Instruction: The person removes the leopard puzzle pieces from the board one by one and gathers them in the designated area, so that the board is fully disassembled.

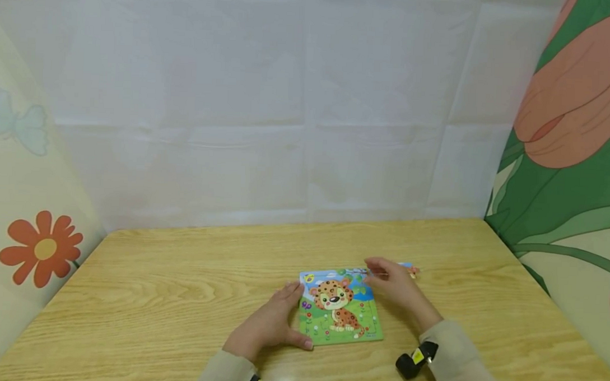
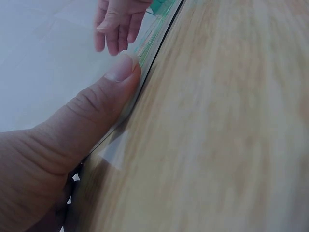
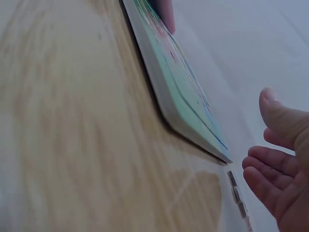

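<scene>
My outstretched left hand (image 1: 271, 323) steadies the leopard board (image 1: 342, 310)!
Right hand (image 1: 395, 281) loose, empty; next likely calls for pinching those pieces (image 1: 414, 270).

we see a desk (image 1: 180, 287) with a light wood-grain top. on it, a little nearer the right edge than the left, a square picture board (image 1: 325, 323) lies flat, and small pieces (image 1: 414, 269) lie toward the far right corner.

Wood-grain tbl (image 1: 154, 308) w/ creased wht cloth (image 1: 267, 105) behind, orange flower pic (image 1: 44, 250) L, pink bloom pic (image 1: 581, 88) R.
</scene>
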`<state>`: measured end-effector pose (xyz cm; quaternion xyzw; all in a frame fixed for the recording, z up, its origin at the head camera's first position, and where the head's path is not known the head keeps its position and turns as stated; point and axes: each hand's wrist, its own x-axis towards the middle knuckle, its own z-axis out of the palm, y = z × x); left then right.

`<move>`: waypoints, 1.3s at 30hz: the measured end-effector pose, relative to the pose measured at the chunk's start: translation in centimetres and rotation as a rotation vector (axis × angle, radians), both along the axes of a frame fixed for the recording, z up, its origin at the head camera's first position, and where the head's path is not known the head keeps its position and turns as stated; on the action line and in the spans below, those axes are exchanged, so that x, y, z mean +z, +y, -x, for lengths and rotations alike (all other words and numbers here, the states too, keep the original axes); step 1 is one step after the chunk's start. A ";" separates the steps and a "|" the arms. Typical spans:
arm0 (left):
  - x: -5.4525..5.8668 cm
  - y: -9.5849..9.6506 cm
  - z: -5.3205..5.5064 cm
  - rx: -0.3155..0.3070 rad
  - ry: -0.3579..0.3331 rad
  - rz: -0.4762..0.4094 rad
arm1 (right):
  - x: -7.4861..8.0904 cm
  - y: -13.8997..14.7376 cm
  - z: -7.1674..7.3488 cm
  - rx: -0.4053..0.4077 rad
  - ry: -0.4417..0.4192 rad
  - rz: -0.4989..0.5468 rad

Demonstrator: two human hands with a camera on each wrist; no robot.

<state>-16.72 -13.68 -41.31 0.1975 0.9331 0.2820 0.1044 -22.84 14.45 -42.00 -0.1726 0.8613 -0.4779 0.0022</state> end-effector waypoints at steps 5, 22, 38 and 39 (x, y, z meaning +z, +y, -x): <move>0.1 0.0 -0.1 -0.001 0.011 0.005 | 0.0 -0.6 -0.1 0.067 -0.015 -0.020; 0.2 0.1 -0.1 0.005 0.003 -0.005 | -0.2 -1.7 0.5 0.187 0.072 -0.220; 0.1 0.0 0.0 -0.008 0.004 -0.001 | 0.2 -2.2 1.1 0.207 0.014 -0.269; 0.1 0.0 0.1 -0.009 0.006 -0.002 | 0.1 -2.2 1.1 0.208 0.020 -0.271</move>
